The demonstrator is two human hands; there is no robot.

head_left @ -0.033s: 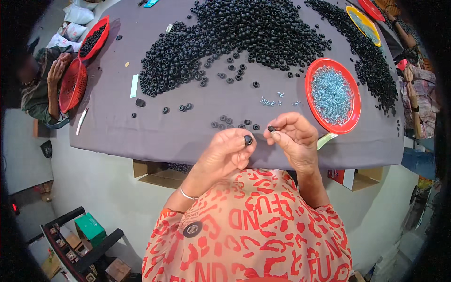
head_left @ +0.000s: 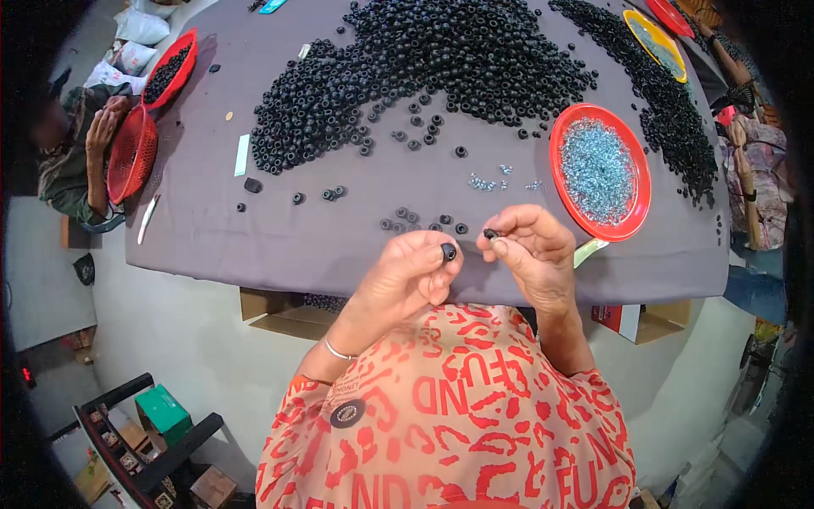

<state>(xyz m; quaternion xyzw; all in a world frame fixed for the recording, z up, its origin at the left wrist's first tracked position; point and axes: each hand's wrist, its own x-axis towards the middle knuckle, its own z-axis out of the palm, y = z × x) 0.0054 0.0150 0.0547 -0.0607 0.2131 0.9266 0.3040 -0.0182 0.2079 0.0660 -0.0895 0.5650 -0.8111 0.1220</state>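
Between the thumb and fingers of my left hand [head_left: 415, 265] is a small round black part with a hole [head_left: 448, 252]. My right hand [head_left: 538, 250] pinches another small dark piece [head_left: 490, 234] at its fingertips; its exact kind is too small to make out. The two hands are close together but apart, over the table's near edge. Just beyond them lie several loose black ring-shaped parts [head_left: 407, 219]. A large heap of the same black parts [head_left: 441, 68] covers the far middle of the grey cloth [head_left: 203, 229].
Right of my hands is a red plate [head_left: 557, 174] filled with small shiny pieces [head_left: 598, 170], a pale green handle [head_left: 588, 252] by it. More black parts [head_left: 670, 110] spread at far right near another person's arm. At left, a person sits by red baskets [head_left: 134, 157]. A white pen-like tool [head_left: 148, 218] lies nearby.
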